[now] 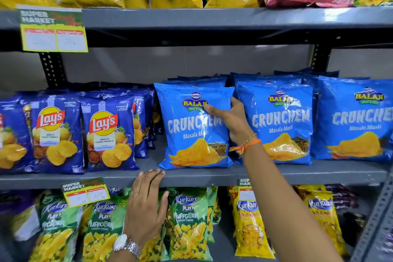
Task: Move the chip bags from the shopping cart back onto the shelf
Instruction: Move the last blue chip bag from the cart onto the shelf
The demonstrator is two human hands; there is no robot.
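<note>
Right hand (pixel 228 120) grasps light-blue glossy Balaji Crunchem chip bag (pixel 194 127) by its right edge, thumb across front, fingers behind. Bag stands upright on grey metal middle shelf (pixel 276 173), touching identical light-blue bag (pixel 278 123) just right of hand. Left hand (pixel 146 204) released, flat, fingertips on shelf front edge below bag. Dark-blue Lay's bags (pixel 108 134) left of hand. Green Kurkure bags (pixel 187 219) on shelf beneath.

Glossy plastic chip bag (pixel 194 127); matt metal shelf (pixel 212 18).
</note>
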